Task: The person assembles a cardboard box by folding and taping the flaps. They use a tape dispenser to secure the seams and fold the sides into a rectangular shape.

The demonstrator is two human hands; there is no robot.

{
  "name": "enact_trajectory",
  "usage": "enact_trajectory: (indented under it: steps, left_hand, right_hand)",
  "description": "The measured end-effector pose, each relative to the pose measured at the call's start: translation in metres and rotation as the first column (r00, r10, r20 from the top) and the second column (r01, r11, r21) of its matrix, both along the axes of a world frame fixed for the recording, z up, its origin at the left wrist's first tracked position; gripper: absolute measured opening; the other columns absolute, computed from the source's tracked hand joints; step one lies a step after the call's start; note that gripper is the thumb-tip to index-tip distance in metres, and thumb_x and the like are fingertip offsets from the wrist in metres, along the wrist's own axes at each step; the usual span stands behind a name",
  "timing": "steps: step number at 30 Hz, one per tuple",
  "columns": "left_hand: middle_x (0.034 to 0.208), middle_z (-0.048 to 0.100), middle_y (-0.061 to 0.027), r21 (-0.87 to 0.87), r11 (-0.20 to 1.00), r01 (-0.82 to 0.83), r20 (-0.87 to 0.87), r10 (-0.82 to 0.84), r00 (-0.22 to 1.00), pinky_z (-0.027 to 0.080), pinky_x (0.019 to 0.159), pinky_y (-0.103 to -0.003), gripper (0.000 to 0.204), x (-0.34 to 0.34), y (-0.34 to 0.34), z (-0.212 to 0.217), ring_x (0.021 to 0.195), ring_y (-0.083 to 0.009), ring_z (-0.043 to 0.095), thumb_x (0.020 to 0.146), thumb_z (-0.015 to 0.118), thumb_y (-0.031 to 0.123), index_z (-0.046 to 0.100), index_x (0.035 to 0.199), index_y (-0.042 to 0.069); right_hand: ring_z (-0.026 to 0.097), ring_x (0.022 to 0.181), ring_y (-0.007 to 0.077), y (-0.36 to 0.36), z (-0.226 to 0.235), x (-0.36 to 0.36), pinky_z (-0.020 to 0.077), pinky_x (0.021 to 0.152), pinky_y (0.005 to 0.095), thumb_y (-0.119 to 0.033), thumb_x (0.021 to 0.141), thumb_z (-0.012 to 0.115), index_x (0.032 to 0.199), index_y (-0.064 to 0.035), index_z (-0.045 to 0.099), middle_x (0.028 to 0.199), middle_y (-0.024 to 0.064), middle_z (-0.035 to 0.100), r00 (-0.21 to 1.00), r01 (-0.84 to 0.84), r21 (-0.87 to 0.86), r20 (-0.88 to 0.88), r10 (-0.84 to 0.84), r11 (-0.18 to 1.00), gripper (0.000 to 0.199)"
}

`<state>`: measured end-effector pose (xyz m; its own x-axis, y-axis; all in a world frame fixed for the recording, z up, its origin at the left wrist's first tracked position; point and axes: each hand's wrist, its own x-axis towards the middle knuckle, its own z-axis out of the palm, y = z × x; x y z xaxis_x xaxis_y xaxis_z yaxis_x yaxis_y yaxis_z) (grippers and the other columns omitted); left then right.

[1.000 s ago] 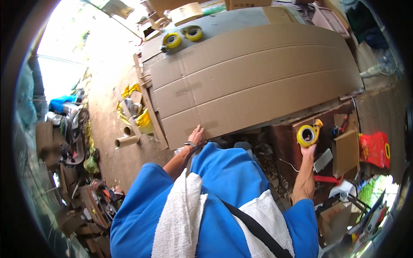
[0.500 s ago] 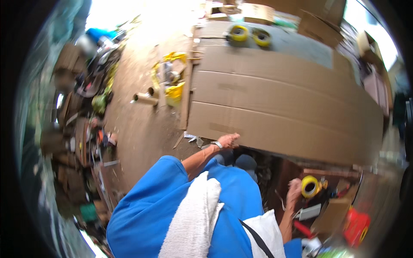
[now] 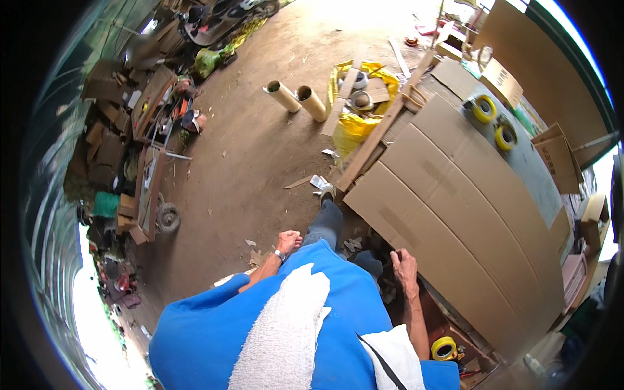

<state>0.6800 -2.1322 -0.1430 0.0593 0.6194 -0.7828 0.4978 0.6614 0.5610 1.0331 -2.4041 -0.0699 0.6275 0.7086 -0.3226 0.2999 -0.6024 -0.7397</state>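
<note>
My left hand [image 3: 288,242], with a watch on the wrist, hangs over the dirt floor beside my left leg. Its fingers are curled in, and nothing shows in them. At the near edge of a large flat cardboard sheet [image 3: 448,201], my right hand [image 3: 404,268] hovers with bent fingers, holding nothing that I can see. The creased sheet covers much of the table. Two yellow tape rolls, one [image 3: 483,109] behind the other [image 3: 505,137], lie on the table's grey top past the sheet. Another yellow tape roll [image 3: 444,349] sits below my right forearm.
Two cardboard tubes [image 3: 283,96] stand on the floor left of a yellow sack [image 3: 354,130] filled with scraps. A wooden bar [image 3: 387,123] runs along the table's left end. Clutter and a wheeled cart [image 3: 151,188] line the left side; a motorbike [image 3: 218,29] stands farther off.
My view has swung left, and the table now sits farther right and slanted. My left hand has come off the cardboard sheet; my right hand has moved up from the tape roll to the sheet's edge.
</note>
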Motion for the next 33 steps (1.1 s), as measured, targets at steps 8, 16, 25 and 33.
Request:
enact_trajectory:
  steps: [8, 16, 25, 33]
  left_hand:
    - [0.090, 0.073, -0.0106, -0.291, 0.941, 0.172, -0.153, -0.224, 0.963, 0.060, 0.062, -0.034, 0.023, -0.060, 0.208, -0.102, 0.076, -0.0205, 0.071, 0.095, 0.062, 0.022, 0.071, 0.102, 0.002]
    - [0.091, 0.068, -0.0247, 0.256, 0.703, 0.664, -0.375, -0.561, 0.738, 0.052, 0.081, -0.051, 0.037, 0.049, 0.550, -0.228, 0.090, -0.0447, 0.065, 0.086, 0.057, 0.035, 0.072, 0.090, 0.001]
    - [0.090, 0.072, -0.0158, 0.320, 0.763, 0.562, -0.437, -0.407, 0.802, 0.055, 0.077, -0.043, 0.024, 0.187, 0.782, -0.262, 0.083, -0.0329, 0.069, 0.084, 0.062, 0.026, 0.073, 0.091, 0.006]
    - [0.120, 0.061, -0.0201, 0.507, 0.437, 0.743, -0.687, -0.316, 0.654, 0.042, 0.103, -0.047, 0.042, 0.185, 0.904, -0.339, 0.114, -0.0380, 0.056, 0.078, 0.070, 0.018, 0.056, 0.114, 0.002]
  right_hand:
    - [0.061, 0.109, 0.0407, 0.226, -0.056, 0.050, 0.0480, 0.094, 0.0443, -0.033, 0.096, 0.062, 0.119, 0.0054, 0.061, 0.115, 0.0271, 0.064, 0.948, 0.173, -0.045, 0.279, -0.154, 0.984, 0.045]
    - [0.032, 0.143, 0.0420, 0.318, -0.174, 0.047, 0.0255, 0.119, 0.0457, -0.039, 0.103, 0.046, 0.144, 0.0118, 0.038, 0.153, 0.0303, 0.033, 0.610, 0.667, -0.292, 0.742, -0.279, 0.685, 0.066]
    - [0.017, 0.150, 0.0396, 0.330, -0.137, 0.049, 0.0145, 0.123, 0.0425, -0.037, 0.106, 0.037, 0.151, 0.0135, 0.021, 0.159, 0.0323, 0.016, 0.864, 0.494, -0.712, 0.465, -0.193, 0.498, 0.069]
    - [0.016, 0.150, 0.0390, 0.333, -0.152, 0.045, 0.0150, 0.123, 0.0430, -0.031, 0.108, 0.034, 0.153, 0.0110, 0.017, 0.161, 0.0295, 0.016, 0.797, 0.575, -0.608, 0.567, -0.208, 0.547, 0.063]
